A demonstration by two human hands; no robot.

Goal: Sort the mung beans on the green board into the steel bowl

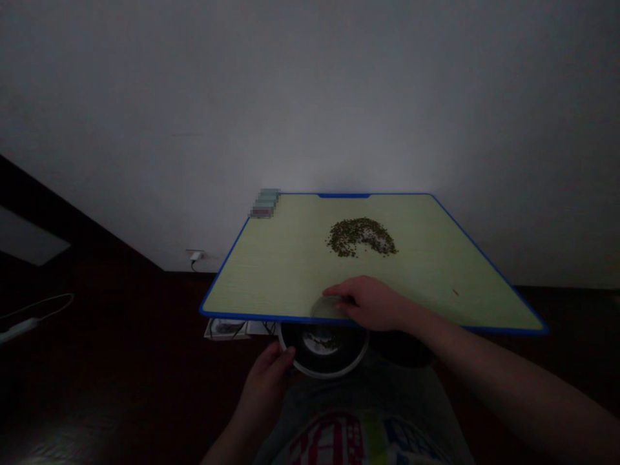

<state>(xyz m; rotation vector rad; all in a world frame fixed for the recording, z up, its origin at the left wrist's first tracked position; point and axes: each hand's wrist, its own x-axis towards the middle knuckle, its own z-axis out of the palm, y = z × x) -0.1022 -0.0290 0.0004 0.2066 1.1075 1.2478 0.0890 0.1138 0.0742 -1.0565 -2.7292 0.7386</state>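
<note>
A dark bowl with a pale rim (334, 374) sits just under the table's front edge, close to my lap. My left hand (271, 374) grips its left rim, thumb on top. Some small grains (329, 342) lie in the bowl. Over the tabletop's front edge, just above the bowl, is my right hand (371, 300), its index finger stretched to the left and the thumb apart below. Nothing shows between those fingers. Farther back, a curved spread of small greenish-brown grains (353, 229) lies on the pale table (271, 271); their exact kind is too small to tell.
The table has a blue edge and stands against a grey wall (310, 97). A small red mark (455, 292) shows on its right side. Below at left are a white box (225, 334), a plugged-in charger (196, 256) and a power strip (19, 329) on the dark floor.
</note>
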